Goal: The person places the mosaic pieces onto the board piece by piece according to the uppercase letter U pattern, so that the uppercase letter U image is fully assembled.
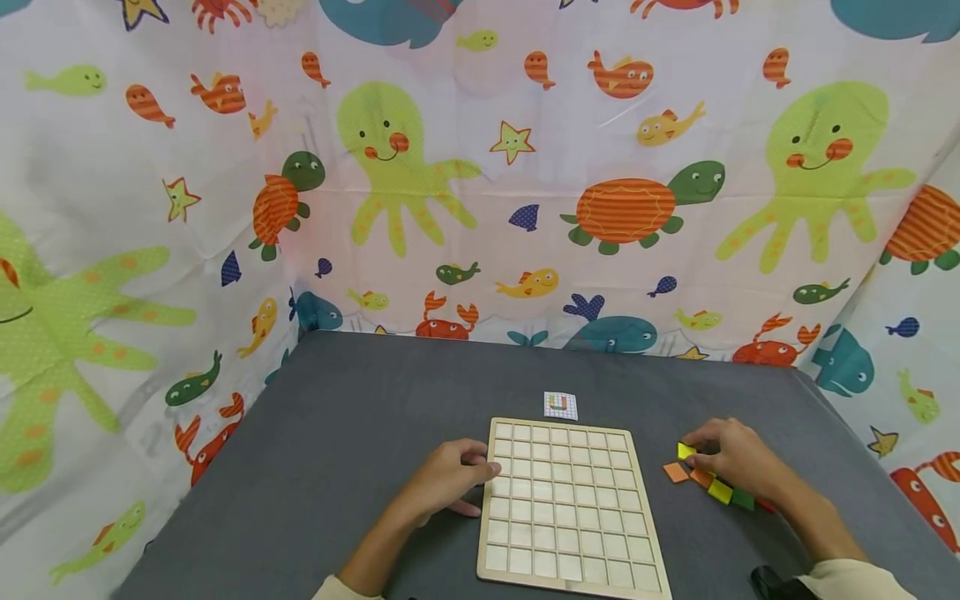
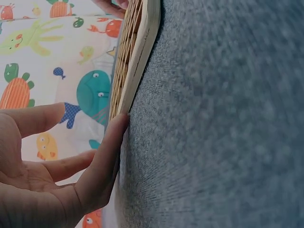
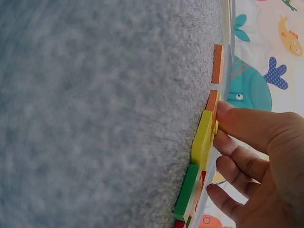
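- Left hand (image 1: 450, 475): fingers spread and loosely bent, gripping nothing; a fingertip touches the near side edge of the gridded board.
- Gridded board (image 1: 564, 504): flat on the table (image 1: 360, 417), immediately right of the left hand and left of the right hand; the squares in view hold no tiles.
- Right hand (image 1: 731, 454): thumb and finger pinch a yellow tile (image 1: 686, 451).
- Loose orange tile (image 1: 676, 472): just left of the right hand's thumb, apart from the group.
- Tile group: below the right hand, an orange tile, a second yellow tile (image 1: 720, 492) and a green tile (image 1: 742, 499) run toward the wrist; a red tile is partly hidden by the forearm.
- Printed card (image 1: 560, 406): beyond the board, between the two hands.
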Available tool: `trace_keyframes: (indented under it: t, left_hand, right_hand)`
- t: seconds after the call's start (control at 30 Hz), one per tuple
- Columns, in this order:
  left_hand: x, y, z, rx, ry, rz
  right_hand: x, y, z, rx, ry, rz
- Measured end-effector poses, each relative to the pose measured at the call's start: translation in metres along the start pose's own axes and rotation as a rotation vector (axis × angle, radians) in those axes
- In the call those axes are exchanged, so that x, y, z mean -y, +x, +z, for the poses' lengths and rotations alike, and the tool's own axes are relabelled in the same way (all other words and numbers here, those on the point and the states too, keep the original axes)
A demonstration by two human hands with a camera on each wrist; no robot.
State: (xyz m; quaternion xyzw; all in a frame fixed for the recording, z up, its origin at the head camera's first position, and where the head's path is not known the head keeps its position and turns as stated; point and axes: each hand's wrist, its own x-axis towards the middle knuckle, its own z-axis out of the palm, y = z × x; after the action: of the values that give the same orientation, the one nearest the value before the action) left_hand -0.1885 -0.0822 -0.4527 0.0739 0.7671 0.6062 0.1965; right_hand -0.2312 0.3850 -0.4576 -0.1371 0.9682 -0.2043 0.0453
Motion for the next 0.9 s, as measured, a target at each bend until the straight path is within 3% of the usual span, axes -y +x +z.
trace_keyframes:
  t: [0.37,0.57,0.9]
  left_hand:
    - [0.004,0.003,0.002,-0.009,0.028,0.02]
    - [0.002,0.004,0.003,-0.008,0.055,0.013]
    - [0.003,0.009,0.007,-0.039,0.091,0.006]
  right_hand:
    - [0.006,-0.001,0.003,-0.042,-0.049,-0.044]
    - [0.026,0.001,0.004,-0.064,-0.031,-0.026]
    - [0.062,0.011,0.011,-0.115,0.018,-0.088]
